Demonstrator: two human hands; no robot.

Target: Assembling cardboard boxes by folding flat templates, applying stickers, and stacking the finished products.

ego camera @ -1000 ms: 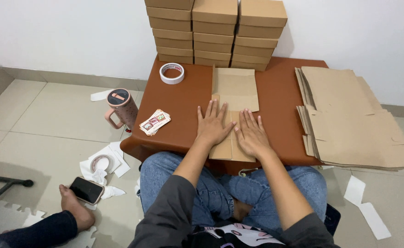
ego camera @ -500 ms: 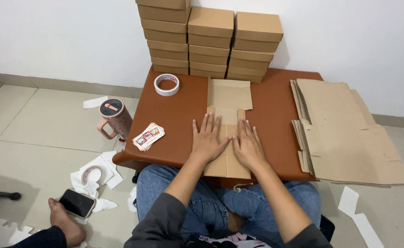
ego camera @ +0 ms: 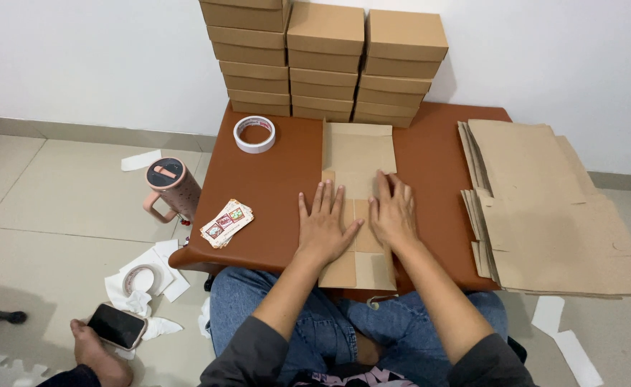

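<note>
A flat brown cardboard box blank [ego camera: 357,154] lies lengthwise on the reddish-brown low table [ego camera: 272,179], its near end hanging over the front edge. My left hand [ego camera: 323,226] lies palm down, fingers spread, on the blank's left side and the table beside it. My right hand [ego camera: 394,211] presses flat on the blank's right side, fingers together. Neither hand grips anything. A roll of white tape [ego camera: 254,134] sits at the table's back left.
Stacks of folded brown boxes [ego camera: 326,61] stand against the wall. A pile of flat cardboard blanks [ego camera: 545,208] overhangs the table's right side. A small packet of cards [ego camera: 226,223] lies front left. On the floor: a pink mug [ego camera: 170,188], paper scraps, another person's foot beside a phone [ego camera: 117,326].
My view has moved closer and lower over the table. Both hands have slid slightly along the blank and still press it flat.
</note>
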